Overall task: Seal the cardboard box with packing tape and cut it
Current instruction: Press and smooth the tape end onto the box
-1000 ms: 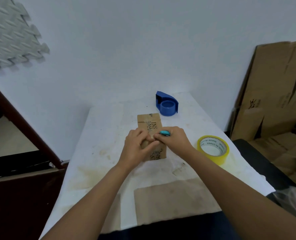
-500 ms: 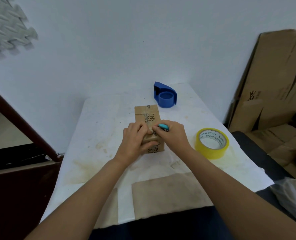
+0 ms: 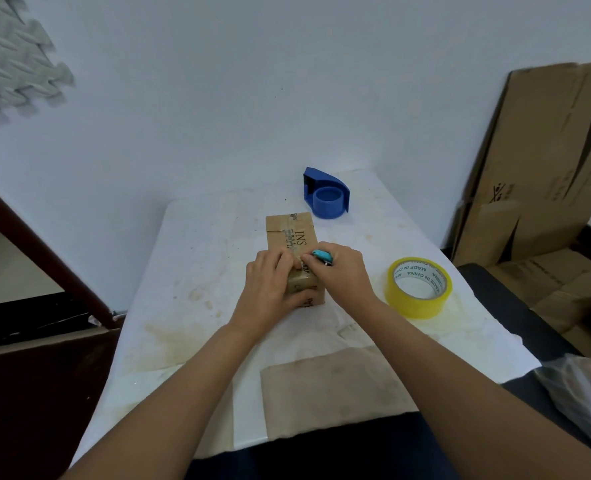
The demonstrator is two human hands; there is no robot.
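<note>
A small brown cardboard box (image 3: 291, 233) with printed letters lies lengthwise on the white table (image 3: 197, 271). Clear tape runs along its top. My left hand (image 3: 270, 289) presses down on the box's near half, thumb wrapped around its near end. My right hand (image 3: 342, 271) rests against the box's right side and grips a small teal cutter (image 3: 321, 256), whose tip touches the box top beside my left fingertips. A yellow roll of packing tape (image 3: 419, 287) lies flat to the right of my right hand.
A blue tape dispenser (image 3: 326, 194) stands at the table's far end near the wall. Flattened cardboard (image 3: 543, 161) leans at the right. A brown paper patch (image 3: 328, 396) lies near the table's front edge. A dark cabinet (image 3: 27, 393) stands left.
Both hands have stayed on the box with hardly any shift. The view has tilted slightly, so everything sits a little higher in the frame than a second ago.
</note>
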